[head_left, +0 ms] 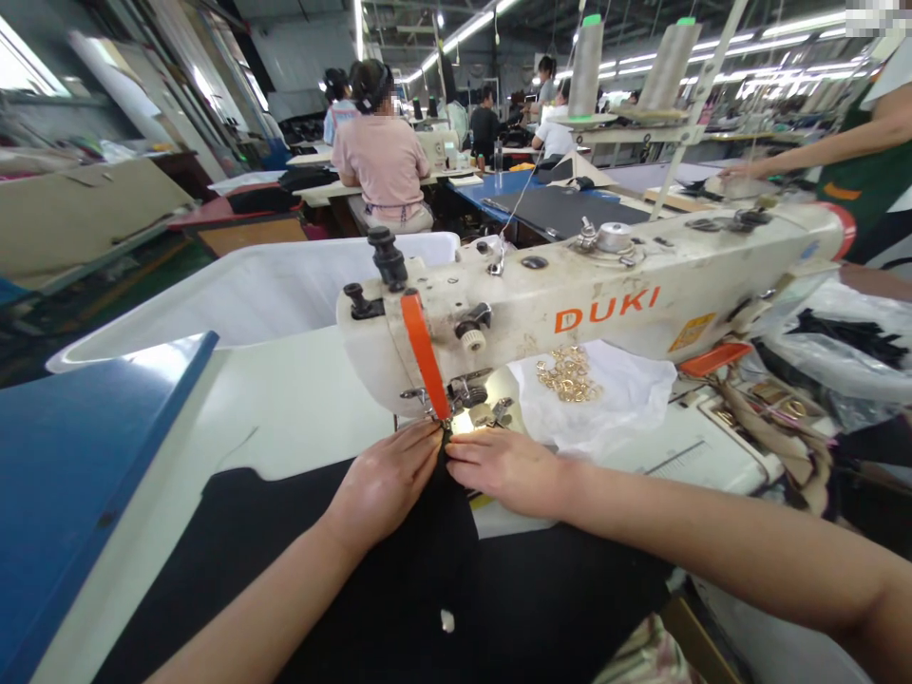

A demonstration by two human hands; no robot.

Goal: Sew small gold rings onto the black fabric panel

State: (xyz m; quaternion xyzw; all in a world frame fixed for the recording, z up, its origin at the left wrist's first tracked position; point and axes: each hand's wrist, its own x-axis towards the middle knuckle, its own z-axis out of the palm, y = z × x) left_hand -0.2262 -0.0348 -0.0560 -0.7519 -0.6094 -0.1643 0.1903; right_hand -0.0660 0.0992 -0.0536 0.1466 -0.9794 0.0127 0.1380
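A large piece of black fabric point(299, 541) covers the near part of the sewing machine point(527, 275) table and reaches up to the needle area. My left hand point(389, 480) presses a narrow part of it from the left, fingers together, close to the presser foot. From the other side my right hand point(505, 467) holds the same strip, its fingertips almost meeting the left ones. The needle tip is hidden behind an orange guard point(426, 356) and my fingers. A small white spot point(447, 620) shows on the fabric nearer to me.
Gold-coloured metal rings point(570, 373) lie on white cloth point(641, 380) under the machine arm. A blue board point(92, 475) borders the left, with a white bin point(249, 285) behind. Thread cones point(588, 71) stand above. A co-worker's arm point(805, 152) reaches in at the right.
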